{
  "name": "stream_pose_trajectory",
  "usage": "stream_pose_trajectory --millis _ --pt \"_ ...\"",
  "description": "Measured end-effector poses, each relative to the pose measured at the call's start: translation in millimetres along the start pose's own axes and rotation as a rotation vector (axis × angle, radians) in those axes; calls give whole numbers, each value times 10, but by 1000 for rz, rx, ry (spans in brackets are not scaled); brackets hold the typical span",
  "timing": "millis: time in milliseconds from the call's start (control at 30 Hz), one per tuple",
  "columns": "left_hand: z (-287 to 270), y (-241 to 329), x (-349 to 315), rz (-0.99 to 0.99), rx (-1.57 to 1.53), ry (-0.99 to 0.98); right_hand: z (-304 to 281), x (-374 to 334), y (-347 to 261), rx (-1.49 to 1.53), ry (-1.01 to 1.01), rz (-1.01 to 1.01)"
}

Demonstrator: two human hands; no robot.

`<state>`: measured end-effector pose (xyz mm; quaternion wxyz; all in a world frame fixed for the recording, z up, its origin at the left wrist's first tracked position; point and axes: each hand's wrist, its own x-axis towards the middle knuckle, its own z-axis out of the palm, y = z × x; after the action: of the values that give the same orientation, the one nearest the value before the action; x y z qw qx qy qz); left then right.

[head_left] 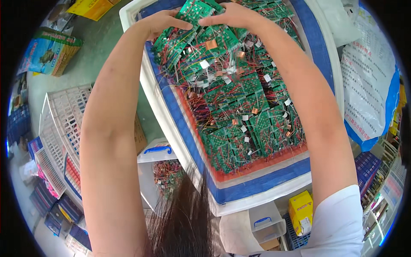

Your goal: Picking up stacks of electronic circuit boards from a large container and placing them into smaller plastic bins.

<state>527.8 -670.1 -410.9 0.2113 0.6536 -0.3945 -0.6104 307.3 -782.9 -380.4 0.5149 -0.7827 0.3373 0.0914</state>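
Both my arms reach to the far end of a large white bin, over a heap of green circuit boards with thin red, white and yellow wires. My left hand is closed on the left side of a small stack of circuit boards. On the right side of that stack, the thumb and fingers of my right hand grip it too. Some of my fingertips are hidden behind the boards. Below the stack, more boards lie tilted, with white connectors and copper-coloured tabs among their wires.
The bin's white rim surrounds a blue and red lining. White plastic crates stand at left, beyond them a printed sack. At right hangs a large white sack. A clear box and a yellow carton sit below. Dark hair hangs at lower middle.
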Motion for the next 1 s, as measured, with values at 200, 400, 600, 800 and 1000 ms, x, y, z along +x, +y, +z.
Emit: stream_pose_trajectory --millis 200,400,600,800,1000 --pt "130 214 -63 -92 -194 347 33 -14 361 -32 229 4" --pt "-193 -85 131 -55 -498 451 6 70 933 83 190 93" --pt "153 128 71 10 -137 457 176 5 1111 361 247 3" --pt "416 627 -182 202 488 123 -357 -319 930 334 248 96" --pt "59 -109 333 308 602 133 127 -79 961 356 199 49"
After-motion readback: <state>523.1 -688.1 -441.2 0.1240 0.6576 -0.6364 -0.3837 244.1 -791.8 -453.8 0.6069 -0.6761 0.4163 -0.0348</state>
